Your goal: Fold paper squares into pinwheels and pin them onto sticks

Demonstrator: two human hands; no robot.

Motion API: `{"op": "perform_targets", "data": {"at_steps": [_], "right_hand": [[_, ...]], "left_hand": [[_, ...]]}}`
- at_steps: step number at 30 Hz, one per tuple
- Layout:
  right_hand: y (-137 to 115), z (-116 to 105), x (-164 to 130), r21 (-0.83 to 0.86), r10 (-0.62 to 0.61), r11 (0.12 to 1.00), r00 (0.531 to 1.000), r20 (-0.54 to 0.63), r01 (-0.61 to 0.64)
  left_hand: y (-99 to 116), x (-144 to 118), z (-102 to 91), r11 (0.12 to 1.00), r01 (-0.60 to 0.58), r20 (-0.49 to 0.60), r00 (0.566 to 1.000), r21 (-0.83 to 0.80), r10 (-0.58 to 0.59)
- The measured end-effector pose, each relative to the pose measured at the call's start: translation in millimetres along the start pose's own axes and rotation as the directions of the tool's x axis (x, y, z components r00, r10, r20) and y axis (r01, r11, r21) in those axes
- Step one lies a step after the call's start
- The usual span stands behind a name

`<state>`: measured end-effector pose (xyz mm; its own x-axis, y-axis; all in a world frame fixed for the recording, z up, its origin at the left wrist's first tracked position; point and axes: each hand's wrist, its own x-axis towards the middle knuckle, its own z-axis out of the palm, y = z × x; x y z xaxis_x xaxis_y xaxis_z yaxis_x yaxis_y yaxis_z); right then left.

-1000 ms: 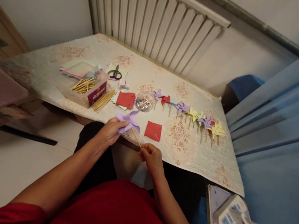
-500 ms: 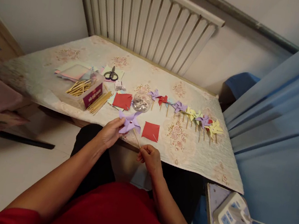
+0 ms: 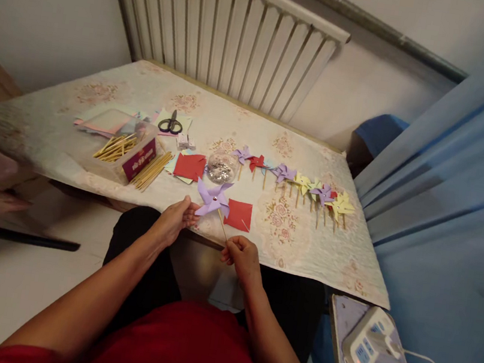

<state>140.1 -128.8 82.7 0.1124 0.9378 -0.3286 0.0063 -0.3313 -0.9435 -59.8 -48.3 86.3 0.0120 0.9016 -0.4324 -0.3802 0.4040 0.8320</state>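
Pinwheel: I am finding the purple pinwheel (image 3: 214, 199) upright and facing up toward the camera, its wooden stick (image 3: 222, 225) slanting down to the right hand (image 3: 243, 256), at the near edge of the cloth-covered table (image 3: 309, 246).
Step in hand: I am judging this to be the handling or checking of an assembled piece; the blades are curling inward and a small stud is showing at the hub.
Next move: I am reckoning that it calls for a steady hold on the stick, with the blades kept free of the left fingers so that none is creased.
Right fingers: I am recording them as closed, thumb and forefinger pinching the stick near its lower end.
Left fingers: I am recording the left hand (image 3: 172, 222) as open, fingers extended and gripping nothing, just beside a blade; I am not able to tell whether they are touching it.
Red square: I am noting a slit red paper square (image 3: 239, 215) lying just beside the pinwheel.
Pinwheel row: I am seeing other pinwheels (image 3: 302, 182) lying in a line, well apart from the right hand.
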Motion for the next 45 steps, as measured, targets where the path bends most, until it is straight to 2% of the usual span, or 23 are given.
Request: {"op": "perform_targets", "data": {"at_steps": [4,9,16,21,28,35,45], "right_hand": [[2.4,-5.0,4.2,0.013,0.007,1.0,0.999,-0.032,-0.006],[3.7,-10.6,6.3,0.007,0.007,1.0,0.999,-0.044,-0.007],[5.2,-11.1,5.2,0.021,0.002,1.0,1.0,-0.021,-0.002],[5.0,-10.4,4.7,0.023,0.009,1.0,1.0,-0.019,-0.009],[5.1,-9.7,3.5,0.02,-0.008,1.0,1.0,-0.016,0.008],[5.7,-8.6,1.9,-0.01,-0.023,1.0,1.0,-0.017,0.023],[10.3,-7.8,2.1,-0.047,-0.047,0.998,0.999,-0.025,0.046]], "left_hand": [[2.0,-0.1,5.3,1.0,0.013,0.095,0.995,-0.019,-0.011],[4.6,-1.2,8.8,0.99,0.114,0.203,0.975,-0.087,-0.095],[0.7,-0.2,7.7,0.985,0.136,0.278,0.955,-0.101,-0.104],[0.4,-0.1,6.3,0.983,0.15,0.282,0.952,-0.105,-0.115],[7.1,-3.4,4.1,0.989,0.147,0.274,0.952,-0.022,-0.135],[17.1,-12.6,8.9,0.986,0.162,0.18,0.969,0.047,-0.168],[22.8,-20.8,12.6,0.979,0.172,0.1,0.978,0.113,-0.183]]}}
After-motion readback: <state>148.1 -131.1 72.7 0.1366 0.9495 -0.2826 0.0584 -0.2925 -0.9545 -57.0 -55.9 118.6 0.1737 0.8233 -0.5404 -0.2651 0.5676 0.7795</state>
